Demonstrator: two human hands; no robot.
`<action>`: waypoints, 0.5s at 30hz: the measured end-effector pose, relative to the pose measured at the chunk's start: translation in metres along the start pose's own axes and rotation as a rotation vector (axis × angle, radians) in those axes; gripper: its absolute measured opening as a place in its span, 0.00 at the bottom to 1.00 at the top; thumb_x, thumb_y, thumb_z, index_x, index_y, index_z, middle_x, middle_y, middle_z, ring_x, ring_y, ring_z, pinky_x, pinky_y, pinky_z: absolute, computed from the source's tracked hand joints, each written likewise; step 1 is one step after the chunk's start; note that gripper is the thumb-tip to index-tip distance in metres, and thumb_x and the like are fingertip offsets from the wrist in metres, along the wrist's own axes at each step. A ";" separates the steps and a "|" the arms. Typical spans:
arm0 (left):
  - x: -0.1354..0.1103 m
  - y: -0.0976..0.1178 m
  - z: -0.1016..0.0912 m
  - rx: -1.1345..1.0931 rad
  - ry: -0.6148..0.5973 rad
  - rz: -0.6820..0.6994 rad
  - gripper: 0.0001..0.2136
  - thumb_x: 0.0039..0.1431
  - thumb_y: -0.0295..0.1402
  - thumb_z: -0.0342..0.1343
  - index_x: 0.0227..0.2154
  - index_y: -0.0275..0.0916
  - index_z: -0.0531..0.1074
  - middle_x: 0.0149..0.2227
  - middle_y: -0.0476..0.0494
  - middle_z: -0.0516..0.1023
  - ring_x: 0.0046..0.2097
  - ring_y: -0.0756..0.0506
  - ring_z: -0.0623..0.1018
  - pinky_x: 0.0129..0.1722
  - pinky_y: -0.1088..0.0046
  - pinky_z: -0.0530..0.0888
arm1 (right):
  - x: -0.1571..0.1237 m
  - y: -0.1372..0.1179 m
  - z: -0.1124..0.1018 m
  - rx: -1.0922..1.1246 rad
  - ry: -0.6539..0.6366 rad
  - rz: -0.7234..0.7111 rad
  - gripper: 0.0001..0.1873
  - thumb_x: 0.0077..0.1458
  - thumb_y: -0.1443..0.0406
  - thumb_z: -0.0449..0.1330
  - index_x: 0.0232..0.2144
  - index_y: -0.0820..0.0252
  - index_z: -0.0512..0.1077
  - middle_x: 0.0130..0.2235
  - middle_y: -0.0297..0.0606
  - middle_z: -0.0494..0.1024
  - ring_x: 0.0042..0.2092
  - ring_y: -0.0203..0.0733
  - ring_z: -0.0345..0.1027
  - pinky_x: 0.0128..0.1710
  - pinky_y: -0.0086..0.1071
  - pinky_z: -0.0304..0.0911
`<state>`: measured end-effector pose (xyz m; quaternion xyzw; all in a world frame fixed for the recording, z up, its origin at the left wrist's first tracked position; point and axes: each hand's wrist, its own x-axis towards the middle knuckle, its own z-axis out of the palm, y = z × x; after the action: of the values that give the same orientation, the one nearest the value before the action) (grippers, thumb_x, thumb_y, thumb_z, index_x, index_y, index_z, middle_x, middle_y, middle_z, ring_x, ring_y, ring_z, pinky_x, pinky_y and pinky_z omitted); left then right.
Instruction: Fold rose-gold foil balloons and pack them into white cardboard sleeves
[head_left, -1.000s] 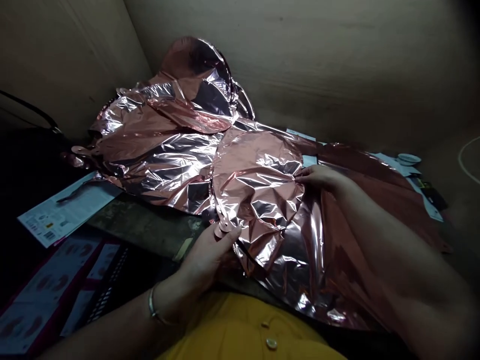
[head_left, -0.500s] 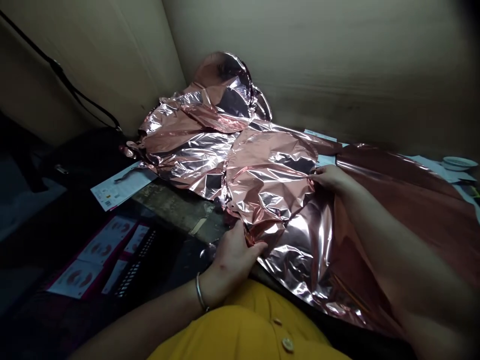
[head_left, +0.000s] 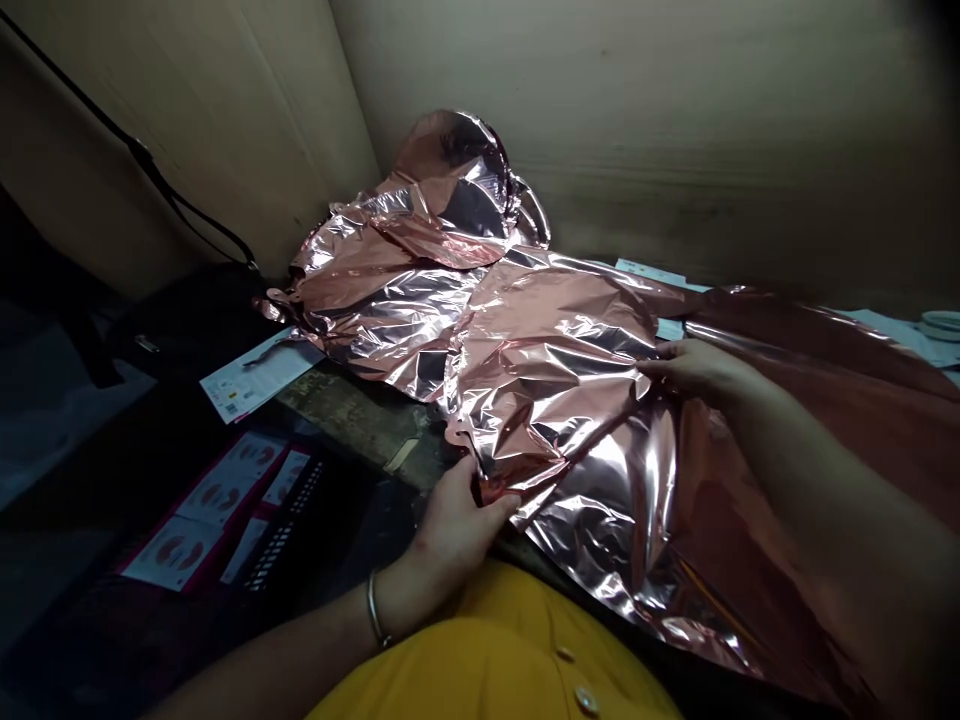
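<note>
A large, flat, rose-gold foil balloon lies crumpled across the surface in front of me, with seamed edges and a small tab at its near edge. My left hand pinches that near edge between thumb and fingers, just below the tab. Farther right, my right hand has the balloon's right-hand edge between its fingertips. More foil of the same colour spreads under my right forearm, and a rounded foil piece stands up at the back.
Left of the foil lie a white printed card and pink-edged packets. A dark bag with a strap sits at the far left. Pale walls meet in a corner behind. A white round lid-like item stands on papers at right.
My left hand has shifted slightly left and down, drawing the balloon's near edge with it. The foil between my hands looks flatter and more stretched. The view has moved a little.
</note>
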<state>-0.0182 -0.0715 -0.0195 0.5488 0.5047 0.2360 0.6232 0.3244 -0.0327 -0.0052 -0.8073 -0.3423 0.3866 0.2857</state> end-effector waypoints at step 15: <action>-0.005 -0.003 0.004 -0.058 -0.027 0.071 0.19 0.45 0.27 0.65 0.43 0.38 0.72 0.41 0.40 0.80 0.41 0.42 0.78 0.38 0.72 0.73 | -0.024 0.018 0.017 0.290 0.182 0.013 0.05 0.60 0.74 0.55 0.33 0.62 0.67 0.18 0.36 0.72 0.21 0.39 0.71 0.23 0.30 0.72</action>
<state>-0.0171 -0.0780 -0.0210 0.5511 0.4696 0.2649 0.6369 0.3049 -0.0586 -0.0167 -0.7915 -0.2503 0.3589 0.4268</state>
